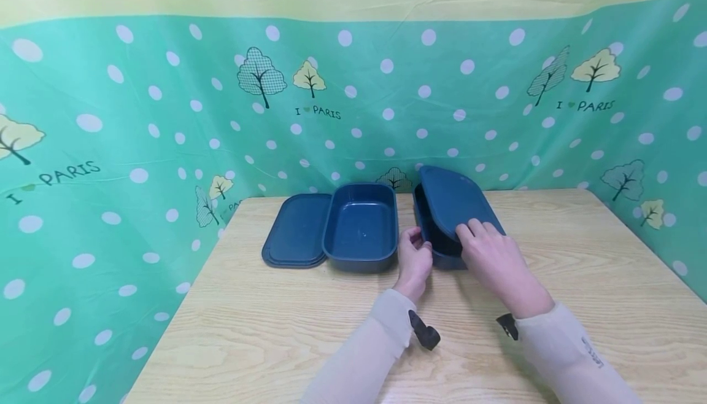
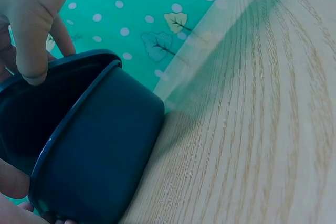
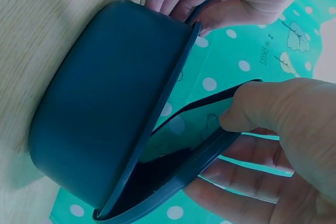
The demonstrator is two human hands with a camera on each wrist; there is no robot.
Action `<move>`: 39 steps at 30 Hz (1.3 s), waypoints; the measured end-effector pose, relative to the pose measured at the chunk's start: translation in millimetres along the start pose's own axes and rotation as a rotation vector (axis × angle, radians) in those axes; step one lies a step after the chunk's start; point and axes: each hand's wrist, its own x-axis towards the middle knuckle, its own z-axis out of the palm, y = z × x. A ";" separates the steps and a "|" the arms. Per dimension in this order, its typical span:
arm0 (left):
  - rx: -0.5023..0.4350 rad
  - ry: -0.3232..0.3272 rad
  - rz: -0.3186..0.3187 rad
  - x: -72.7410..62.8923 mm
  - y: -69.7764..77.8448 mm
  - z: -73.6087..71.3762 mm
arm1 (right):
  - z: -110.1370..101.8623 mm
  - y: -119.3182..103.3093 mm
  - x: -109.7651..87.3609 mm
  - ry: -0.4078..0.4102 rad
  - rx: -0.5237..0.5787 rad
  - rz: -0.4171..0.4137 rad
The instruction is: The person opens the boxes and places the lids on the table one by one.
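A dark blue rectangular food container [image 1: 448, 262] stands right of the table's middle. Its matching lid [image 1: 461, 198] is tilted over it, raised along the left side and low on the right, leaving a dark gap. My right hand [image 1: 496, 264] pinches the lid's near edge, thumb on one face and fingers behind it, as the right wrist view shows. At the container's left wall, my left hand [image 1: 414, 264] grips the rim between thumb and fingers. The container's inside is in shadow, so its contents cannot be seen.
Just left of my left hand sits a second open blue container [image 1: 361, 226] with nothing in it. Another blue lid [image 1: 295, 232] lies flat beside that container. Behind the wooden table [image 1: 265, 342] hangs a green dotted curtain [image 1: 386, 103].
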 end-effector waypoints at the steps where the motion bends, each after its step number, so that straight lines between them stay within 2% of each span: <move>1: -0.005 -0.001 -0.003 -0.1 0.1 0.0 | -0.1 0.1 0.2 -0.002 -0.001 0.002; 8: -0.002 -0.003 0.011 -0.2 -1.1 -1.4 | -2.3 -0.1 0.4 -0.009 0.001 0.023; 22: 0.012 0.001 -0.024 0.2 -0.2 -1.8 | -6.7 -0.9 1.4 -0.001 0.035 0.064; 34: 0.023 -0.007 -0.027 0.5 -0.4 -2.5 | -7.0 2.2 -0.9 0.067 0.049 0.067; 39: 0.027 -0.007 -0.031 -0.1 0.0 -2.6 | -8.4 3.3 -1.6 0.058 0.065 0.097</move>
